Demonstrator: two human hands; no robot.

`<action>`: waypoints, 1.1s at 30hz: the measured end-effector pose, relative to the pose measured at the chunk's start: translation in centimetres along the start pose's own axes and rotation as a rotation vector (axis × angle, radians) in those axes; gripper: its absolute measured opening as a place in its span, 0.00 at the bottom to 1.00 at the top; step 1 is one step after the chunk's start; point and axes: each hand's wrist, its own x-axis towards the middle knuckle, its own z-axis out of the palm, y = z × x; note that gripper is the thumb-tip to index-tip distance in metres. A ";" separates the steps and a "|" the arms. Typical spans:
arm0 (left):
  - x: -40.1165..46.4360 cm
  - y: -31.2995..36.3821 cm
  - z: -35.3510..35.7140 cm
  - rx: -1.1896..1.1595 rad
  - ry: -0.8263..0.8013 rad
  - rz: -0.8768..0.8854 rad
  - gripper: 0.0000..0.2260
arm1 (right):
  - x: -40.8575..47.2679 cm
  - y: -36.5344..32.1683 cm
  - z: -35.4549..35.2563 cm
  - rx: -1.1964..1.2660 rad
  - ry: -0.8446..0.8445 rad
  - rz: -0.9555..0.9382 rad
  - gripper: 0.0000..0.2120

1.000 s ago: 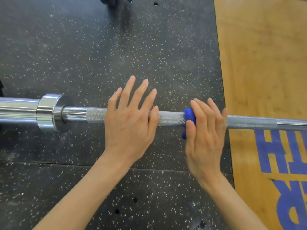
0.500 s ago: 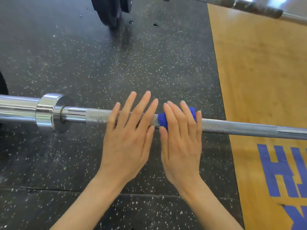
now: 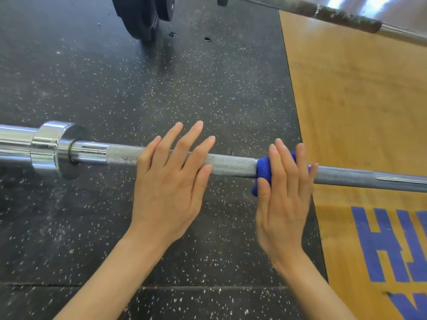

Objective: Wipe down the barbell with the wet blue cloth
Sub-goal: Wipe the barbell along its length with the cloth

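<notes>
A steel barbell [image 3: 233, 166] lies across the floor from left to right, with a chrome collar [image 3: 54, 148] and sleeve at the left. My left hand [image 3: 171, 181] rests flat on the knurled shaft, fingers straight and spread. The blue cloth [image 3: 263, 172] is wrapped over the shaft to the right of it. My right hand [image 3: 284, 195] presses the cloth onto the bar with straight fingers; the thumb lies against the cloth's hanging lower part. Most of the cloth is hidden under that hand.
Black speckled rubber flooring [image 3: 161, 93] lies under the bar. A wooden platform [image 3: 358, 112] with blue lettering [image 3: 392, 245] fills the right side. Dark weight plates [image 3: 141, 15] stand at the top, and a second barbell [image 3: 346, 18] runs across the top right corner.
My right hand slid the cloth left along the shaft until it met my left hand, then back right to near the platform edge. My left hand stayed on the bar.
</notes>
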 end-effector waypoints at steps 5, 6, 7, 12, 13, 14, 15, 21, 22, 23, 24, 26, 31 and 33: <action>1.2 -0.3 0.4 -0.012 0.005 -0.017 0.20 | 1.4 -2.4 1.4 -0.005 -0.080 -0.161 0.22; 1.5 -0.4 0.4 -0.013 -0.002 -0.014 0.20 | 1.5 -1.2 1.1 -0.028 -0.088 -0.193 0.22; 1.6 -0.5 0.4 -0.017 -0.008 -0.010 0.20 | 1.5 0.1 0.8 -0.050 -0.080 -0.187 0.23; 2.5 -0.5 0.6 -0.020 -0.022 -0.014 0.20 | 2.3 -1.3 1.8 -0.033 -0.034 -0.092 0.21; 2.6 -0.6 0.6 -0.020 -0.025 -0.011 0.20 | 2.7 -2.1 2.1 -0.022 -0.053 -0.152 0.21; 2.9 -0.8 0.5 -0.022 -0.026 -0.002 0.20 | 3.1 -2.1 2.2 -0.020 -0.067 -0.219 0.21; 3.1 -1.0 0.4 -0.025 -0.033 0.012 0.20 | 3.4 -1.5 2.0 -0.028 -0.077 -0.258 0.22; 3.3 -1.8 0.3 0.009 -0.078 0.094 0.25 | 2.4 0.4 1.7 0.017 0.010 -0.002 0.23; 3.2 -1.7 0.6 0.023 -0.057 0.097 0.24 | 2.4 -0.8 2.3 0.028 0.001 -0.034 0.23; 3.2 -1.6 0.8 0.026 -0.035 0.087 0.23 | 2.5 -1.7 2.8 0.025 -0.015 -0.098 0.22; 3.2 -1.5 0.9 0.024 -0.018 0.073 0.22 | 2.5 -2.0 3.1 0.011 -0.031 -0.175 0.21; 3.5 -1.6 1.0 0.023 -0.008 0.064 0.22 | 2.7 -0.5 3.1 -0.045 -0.036 -0.273 0.21; 3.8 -1.2 1.2 0.004 -0.007 0.026 0.21 | 2.4 1.8 2.6 -0.036 0.017 -0.123 0.21; 4.0 -1.0 1.3 -0.003 -0.009 0.007 0.21 | 2.9 -0.7 3.4 -0.024 0.000 -0.161 0.22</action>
